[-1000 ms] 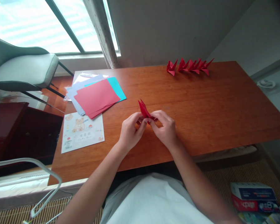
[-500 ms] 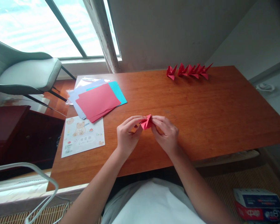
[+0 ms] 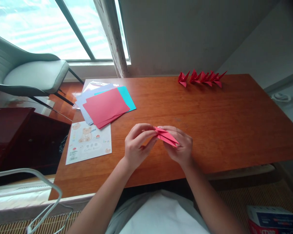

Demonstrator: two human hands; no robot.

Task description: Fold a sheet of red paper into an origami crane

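Observation:
Between my hands, above the near part of the table, is a small piece of folded red paper [image 3: 166, 136]. It is narrow and pointed, slanting down to the right, with a split at its lower right end. My left hand [image 3: 140, 142] pinches its upper left end with thumb and fingers. My right hand [image 3: 181, 144] grips it from behind and from the right, its fingertips partly hidden by the paper. Several finished red origami cranes [image 3: 202, 78] stand in a row along the table's far edge.
Left on the wooden table [image 3: 224, 130] lies a fanned stack of red paper [image 3: 107, 105], over blue sheets [image 3: 128, 97] and pale ones. In front of it is a white sheet with bear drawings [image 3: 89, 143]. A grey chair [image 3: 36, 76] stands by the window; a white cable [image 3: 36, 175] loops at lower left.
The folded red paper has turned from a compact, upright look to a long, flat shape slanting to the right. Both hands stay on it, and the whole view has shifted slightly.

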